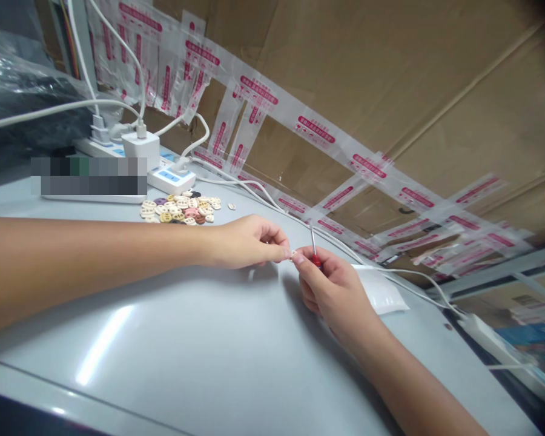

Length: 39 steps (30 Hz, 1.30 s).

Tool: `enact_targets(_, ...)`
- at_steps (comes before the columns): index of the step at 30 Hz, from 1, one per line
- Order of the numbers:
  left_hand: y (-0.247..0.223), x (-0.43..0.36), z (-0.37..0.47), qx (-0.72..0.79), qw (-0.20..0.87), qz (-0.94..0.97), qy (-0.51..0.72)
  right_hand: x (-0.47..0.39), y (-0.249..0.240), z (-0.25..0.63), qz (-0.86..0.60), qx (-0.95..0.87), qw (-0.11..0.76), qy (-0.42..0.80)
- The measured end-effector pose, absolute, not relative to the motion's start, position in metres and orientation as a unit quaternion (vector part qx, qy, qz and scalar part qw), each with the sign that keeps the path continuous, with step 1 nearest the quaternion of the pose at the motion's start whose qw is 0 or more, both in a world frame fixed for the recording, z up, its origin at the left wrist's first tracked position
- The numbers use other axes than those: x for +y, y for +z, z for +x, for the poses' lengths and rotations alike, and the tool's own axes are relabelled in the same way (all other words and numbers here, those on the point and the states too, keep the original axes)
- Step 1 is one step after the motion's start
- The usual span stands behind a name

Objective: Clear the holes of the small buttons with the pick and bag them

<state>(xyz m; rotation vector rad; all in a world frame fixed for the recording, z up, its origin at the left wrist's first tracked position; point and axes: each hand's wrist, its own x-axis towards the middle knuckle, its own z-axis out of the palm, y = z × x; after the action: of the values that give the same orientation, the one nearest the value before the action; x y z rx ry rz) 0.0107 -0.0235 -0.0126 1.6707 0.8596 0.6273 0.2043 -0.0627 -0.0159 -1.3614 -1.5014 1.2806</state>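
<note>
As fingertips (280, 253) hide most, pale piece (293, 256), perhaps a bead

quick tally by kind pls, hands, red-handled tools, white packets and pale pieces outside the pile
Hands: 2 (left hand, right hand)
Red-handled tool: 1
White packet: 1
Pale pieces outside the pile: 2 (held piece, loose piece)
Total: 6

One head-worn camera looks forward and down, from near above, across a pale grey tabletop (200, 351) at the left hand (245, 242) and right hand (333, 280); tilted view, taped cardboard (367, 79) behind sloping down rightward.
</note>
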Motion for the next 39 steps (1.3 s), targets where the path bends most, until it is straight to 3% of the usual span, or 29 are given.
enact_targets(39, -0.0133, -0.0227, 0.0101, 0.386, 0.508, 0.732, 0.239, -0.0617, -0.0210, 0.2082, -0.522, -0.605, 0.337, 0.498)
